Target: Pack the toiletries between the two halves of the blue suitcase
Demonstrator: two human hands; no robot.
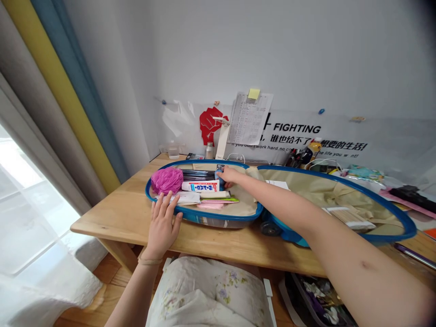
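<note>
An open suitcase with a blue rim (204, 214) lies on the wooden table. My left hand (165, 222) rests on its near left rim, fingers spread, holding nothing. My right hand (230, 175) reaches into the left half, its fingers closed on a small blue bottle-like item (218, 173) that is partly hidden. Left of that item are dark flat packs (199, 175) and a pink bath puff (166, 180). A white toothpaste tube (200, 186) lies in front of them. Nearer the rim are a white packet (186, 198), a green-edged strip (221, 200) and a pink item (210, 205).
The suitcase's right half (306, 173) holds a bundle of thin wooden sticks (349, 217) and a white card (277, 185). Behind stand a white lamp (222, 141), a small bottle (209, 151) and a plastic cup (173, 151). A bin (316, 295) sits below the table.
</note>
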